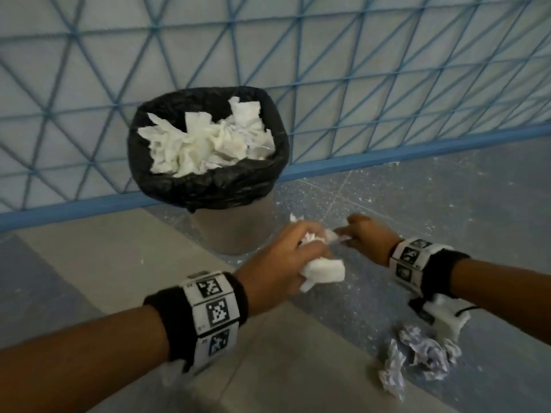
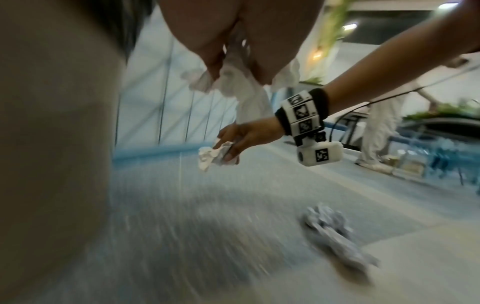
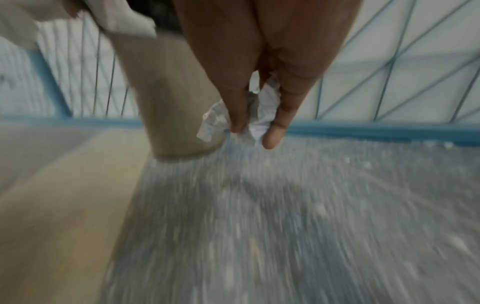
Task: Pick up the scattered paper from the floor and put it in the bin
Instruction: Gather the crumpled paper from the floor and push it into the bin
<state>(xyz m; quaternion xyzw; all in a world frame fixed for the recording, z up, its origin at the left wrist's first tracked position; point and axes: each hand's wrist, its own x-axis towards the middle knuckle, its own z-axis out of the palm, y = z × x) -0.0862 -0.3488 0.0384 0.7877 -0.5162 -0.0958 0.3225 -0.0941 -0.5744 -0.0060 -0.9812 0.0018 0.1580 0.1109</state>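
Note:
The bin (image 1: 269, 135), beige with a black liner, stands against the blue mesh fence and is heaped with crumpled white paper (image 1: 205, 141). Just right of its base, my left hand (image 1: 310, 248) grips a wad of white paper (image 1: 326, 271), which hangs below the fingers (image 2: 249, 98) in the left wrist view. My right hand (image 1: 343, 235) is close beside it, pinching a small crumpled piece (image 3: 262, 117) between thumb and fingers (image 2: 233, 152). More crumpled paper (image 1: 417, 356) lies on the floor at the lower right, also blurred in the left wrist view (image 2: 335, 234).
A blue fence rail (image 1: 387, 159) runs along the floor behind the bin. The floor is speckled grey with beige bands (image 1: 119, 263). In the left wrist view a person in white trousers (image 2: 381, 131) stands far off at the right.

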